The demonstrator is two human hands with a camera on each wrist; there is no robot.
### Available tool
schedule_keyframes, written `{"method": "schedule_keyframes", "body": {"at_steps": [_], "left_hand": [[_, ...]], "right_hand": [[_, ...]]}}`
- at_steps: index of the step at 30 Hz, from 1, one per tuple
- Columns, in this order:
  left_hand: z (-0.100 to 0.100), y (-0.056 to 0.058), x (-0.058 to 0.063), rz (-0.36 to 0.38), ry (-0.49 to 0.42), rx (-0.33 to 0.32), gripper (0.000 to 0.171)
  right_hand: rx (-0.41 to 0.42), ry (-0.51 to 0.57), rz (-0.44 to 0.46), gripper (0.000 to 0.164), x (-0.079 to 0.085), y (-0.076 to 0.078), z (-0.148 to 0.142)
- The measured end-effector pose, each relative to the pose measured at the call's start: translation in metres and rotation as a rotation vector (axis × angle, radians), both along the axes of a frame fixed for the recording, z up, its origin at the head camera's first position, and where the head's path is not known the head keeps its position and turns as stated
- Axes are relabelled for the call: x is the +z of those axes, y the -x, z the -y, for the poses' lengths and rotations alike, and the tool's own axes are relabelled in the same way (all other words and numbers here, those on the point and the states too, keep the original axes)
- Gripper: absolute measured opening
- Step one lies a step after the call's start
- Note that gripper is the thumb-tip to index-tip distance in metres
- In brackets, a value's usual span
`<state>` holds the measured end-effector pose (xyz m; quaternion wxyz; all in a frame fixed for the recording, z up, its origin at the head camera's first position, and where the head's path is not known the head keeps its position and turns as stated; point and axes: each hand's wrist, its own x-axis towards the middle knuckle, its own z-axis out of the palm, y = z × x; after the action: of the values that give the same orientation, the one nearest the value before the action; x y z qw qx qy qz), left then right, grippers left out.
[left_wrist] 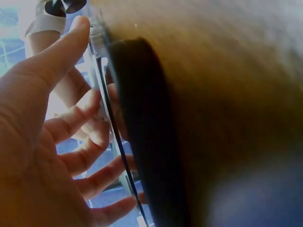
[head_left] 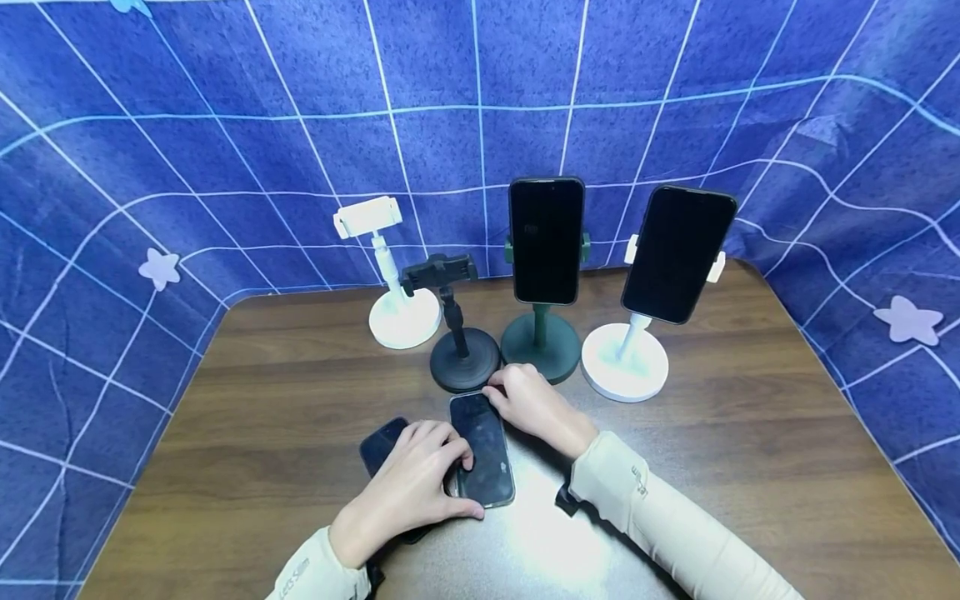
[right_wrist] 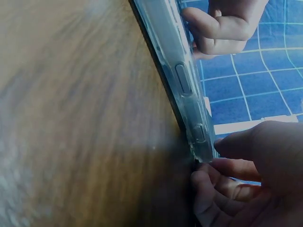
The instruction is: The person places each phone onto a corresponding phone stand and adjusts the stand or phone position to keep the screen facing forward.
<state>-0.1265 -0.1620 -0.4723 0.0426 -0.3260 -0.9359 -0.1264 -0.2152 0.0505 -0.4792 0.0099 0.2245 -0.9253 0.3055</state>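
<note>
A phone in a clear case (head_left: pixel 487 450) lies screen up on the table. My right hand (head_left: pixel 528 404) is at its far right corner; in the right wrist view the thumb and fingers (right_wrist: pixel 229 168) pinch the end of the clear case (right_wrist: pixel 182 78). My left hand (head_left: pixel 416 475) spans its near left part, thumb tip at the near edge, bent fingertips over the screen. In the left wrist view, the fingers (left_wrist: pixel 90 146) are loosely bent and spread beside the glass. Partly hidden under that hand lies a second dark phone (head_left: pixel 381 443).
Behind the hands stand a black phone stand (head_left: pixel 463 358) and a white one (head_left: pixel 405 321), both with bare clamps. A green stand (head_left: pixel 542 346) holds an upright phone (head_left: pixel 547 242); another white stand (head_left: pixel 625 362) holds a tilted phone (head_left: pixel 678 254). Blue gridded cloth (head_left: pixel 450 83) surrounds the table.
</note>
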Motion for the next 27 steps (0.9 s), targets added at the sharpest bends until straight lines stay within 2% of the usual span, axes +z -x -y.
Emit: {"method": "schedule_keyframes", "body": {"at_steps": [10,16,20,27], "left_hand": [[-0.0010,0.0024,0.0004,-0.006,-0.023,-0.021,0.059],[-0.0009,0.0034,0.0012,0.012,-0.032,-0.024,0.060],[-0.0016,0.0041,0.0031,0.015,-0.010,-0.027,0.064],[-0.0022,0.0056,0.0041,-0.047,-0.003,-0.064,0.071]], "right_hand": [[0.012,0.020,-0.030,0.014,-0.0004,-0.0010,-0.0011],[-0.010,0.051,-0.041,0.019,0.0008,-0.0017,-0.0030],[-0.019,0.102,-0.001,0.023,0.0032,-0.0019,-0.0059],[-0.038,0.186,0.121,0.022,0.0031,-0.0042,-0.0093]]}}
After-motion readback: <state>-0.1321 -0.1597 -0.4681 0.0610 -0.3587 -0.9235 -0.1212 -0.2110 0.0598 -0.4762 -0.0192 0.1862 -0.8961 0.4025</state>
